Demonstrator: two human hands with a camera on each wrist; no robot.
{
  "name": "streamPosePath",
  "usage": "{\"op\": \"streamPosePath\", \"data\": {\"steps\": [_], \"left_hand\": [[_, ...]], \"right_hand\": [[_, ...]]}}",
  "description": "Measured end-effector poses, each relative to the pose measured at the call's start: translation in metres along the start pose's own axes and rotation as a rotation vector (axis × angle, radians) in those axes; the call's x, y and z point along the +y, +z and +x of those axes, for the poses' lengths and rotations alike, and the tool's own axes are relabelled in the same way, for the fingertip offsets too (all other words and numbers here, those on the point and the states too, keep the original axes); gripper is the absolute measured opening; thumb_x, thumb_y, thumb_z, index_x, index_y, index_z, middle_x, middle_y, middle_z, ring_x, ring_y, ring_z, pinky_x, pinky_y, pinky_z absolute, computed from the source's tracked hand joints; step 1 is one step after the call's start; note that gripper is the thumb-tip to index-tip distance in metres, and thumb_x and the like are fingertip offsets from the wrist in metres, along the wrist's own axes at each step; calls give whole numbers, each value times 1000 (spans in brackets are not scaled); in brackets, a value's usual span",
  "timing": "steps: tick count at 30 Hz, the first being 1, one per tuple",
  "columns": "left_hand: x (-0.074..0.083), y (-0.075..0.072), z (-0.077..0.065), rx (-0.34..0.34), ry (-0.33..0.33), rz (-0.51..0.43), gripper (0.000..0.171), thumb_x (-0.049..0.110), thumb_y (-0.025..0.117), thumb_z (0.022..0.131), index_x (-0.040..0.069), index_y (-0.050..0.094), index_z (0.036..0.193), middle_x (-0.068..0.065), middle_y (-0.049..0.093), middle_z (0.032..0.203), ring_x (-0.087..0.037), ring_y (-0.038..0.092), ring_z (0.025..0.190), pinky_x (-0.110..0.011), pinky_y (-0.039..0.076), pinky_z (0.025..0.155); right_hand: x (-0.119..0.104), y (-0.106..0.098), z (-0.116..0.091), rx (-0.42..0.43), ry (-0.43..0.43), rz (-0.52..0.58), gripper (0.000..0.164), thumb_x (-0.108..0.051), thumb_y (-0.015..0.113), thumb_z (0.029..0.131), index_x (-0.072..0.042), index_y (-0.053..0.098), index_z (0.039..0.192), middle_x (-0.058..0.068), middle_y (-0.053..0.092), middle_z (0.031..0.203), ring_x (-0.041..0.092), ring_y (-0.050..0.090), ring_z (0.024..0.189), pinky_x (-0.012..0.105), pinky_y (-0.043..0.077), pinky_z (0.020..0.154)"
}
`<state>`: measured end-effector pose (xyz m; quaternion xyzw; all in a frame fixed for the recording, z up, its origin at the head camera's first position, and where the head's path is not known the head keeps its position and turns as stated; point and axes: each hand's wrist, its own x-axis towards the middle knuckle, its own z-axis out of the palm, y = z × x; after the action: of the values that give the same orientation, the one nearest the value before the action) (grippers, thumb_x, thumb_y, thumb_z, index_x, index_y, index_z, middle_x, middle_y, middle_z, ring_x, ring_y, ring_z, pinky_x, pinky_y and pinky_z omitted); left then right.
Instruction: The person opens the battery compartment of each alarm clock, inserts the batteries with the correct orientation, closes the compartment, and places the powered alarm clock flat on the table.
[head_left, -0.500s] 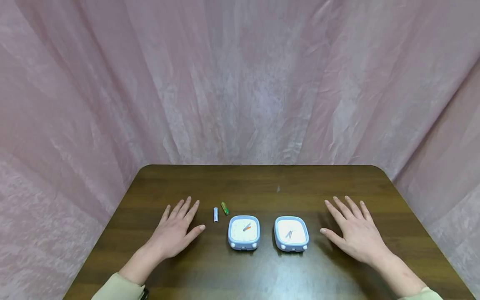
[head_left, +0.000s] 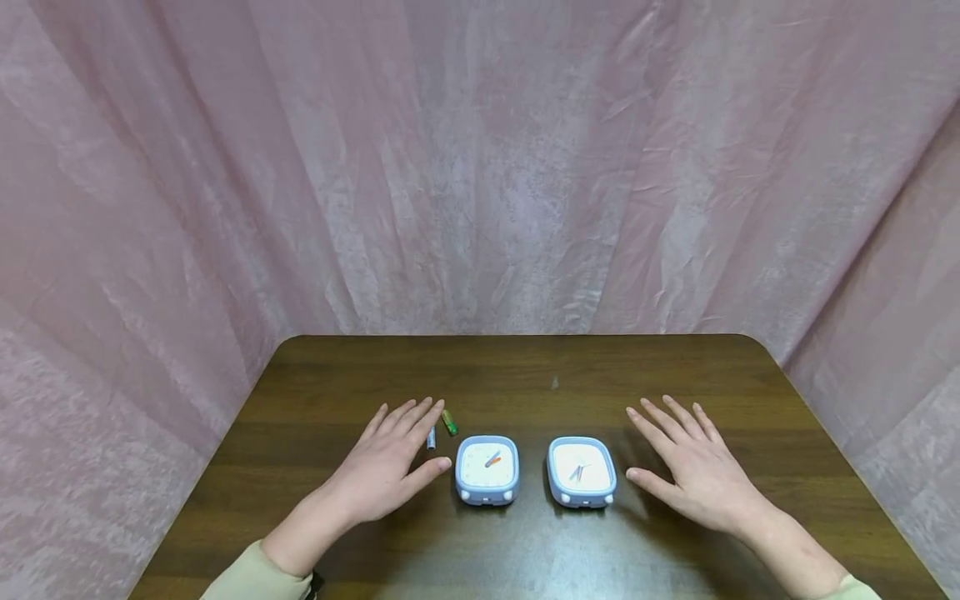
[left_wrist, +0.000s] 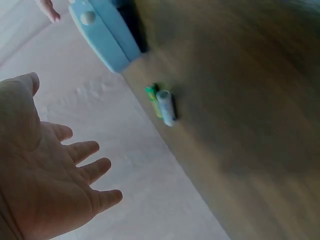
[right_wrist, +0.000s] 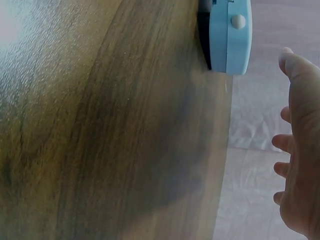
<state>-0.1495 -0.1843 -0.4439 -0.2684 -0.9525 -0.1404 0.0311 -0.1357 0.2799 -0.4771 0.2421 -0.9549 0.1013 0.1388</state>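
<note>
Two blue square clocks lie face up on the brown table, a left clock (head_left: 487,471) with an orange and a blue hand and a right clock (head_left: 581,472). My left hand (head_left: 382,471) hovers with fingers spread, its thumb tip right by the left clock's edge. Beyond its fingers lie a white-and-blue battery (head_left: 431,438), partly hidden by the index finger, and a green battery (head_left: 450,422). Both batteries also show in the left wrist view. My right hand (head_left: 697,475), fingers spread and holding nothing, is over the table to the right of the right clock.
The wooden table (head_left: 360,358) has rounded far corners. Pink curtains (head_left: 480,167) hang behind it and along both sides. The right wrist view shows the side of a blue clock (right_wrist: 235,45) near the thumb.
My left hand has moved right, toward the batteries and the left clock, and now overlaps the white-and-blue battery. My right hand has shifted slightly left. The clocks and batteries stay in place.
</note>
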Motion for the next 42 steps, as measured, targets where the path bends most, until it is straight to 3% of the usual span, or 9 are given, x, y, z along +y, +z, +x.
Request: {"op": "streamPosePath", "data": {"steps": [5,12,25,29,33,42], "left_hand": [[13,0,9,-11,48,0,78,60,49,102,22,22,165,-5,31,165,-30,25,152,-58,12,121],[28,-1,22,-45,112,55,82,70,41,100,19,26,164,-2,35,163,-27,27,151,-56,13,122],[49,4,46,-121,170,-10,88,76,43,96,17,34,161,0,41,159,-27,32,149,-55,13,122],[56,11,53,-145,184,-42,88,75,48,95,16,37,160,-1,43,157,-25,35,147,-54,16,122],[65,19,60,-157,200,-42,88,74,51,94,16,40,158,-2,46,154,-24,39,144,-53,20,121],[93,38,78,-190,202,60,90,76,59,88,15,48,153,-2,53,147,-24,44,139,-53,27,119]], "right_hand": [[-4,-2,1,0,-28,14,79,-59,64,95,-21,39,159,5,35,163,36,22,152,55,8,122],[-8,-9,5,-24,-69,47,83,-56,68,93,-18,37,160,2,33,164,33,20,153,47,0,123],[-14,-13,13,-42,-124,84,86,-59,68,92,-10,40,158,6,42,159,33,27,150,38,-2,123],[-15,-11,14,-77,-98,134,90,-62,69,90,-8,41,156,5,45,157,32,30,149,47,11,123],[-16,-7,15,-113,-71,166,91,-64,70,88,-10,43,155,4,46,155,32,35,146,58,28,114],[-18,2,18,-157,-60,187,95,-66,77,80,-9,50,150,7,53,149,33,41,142,57,30,113]]}}
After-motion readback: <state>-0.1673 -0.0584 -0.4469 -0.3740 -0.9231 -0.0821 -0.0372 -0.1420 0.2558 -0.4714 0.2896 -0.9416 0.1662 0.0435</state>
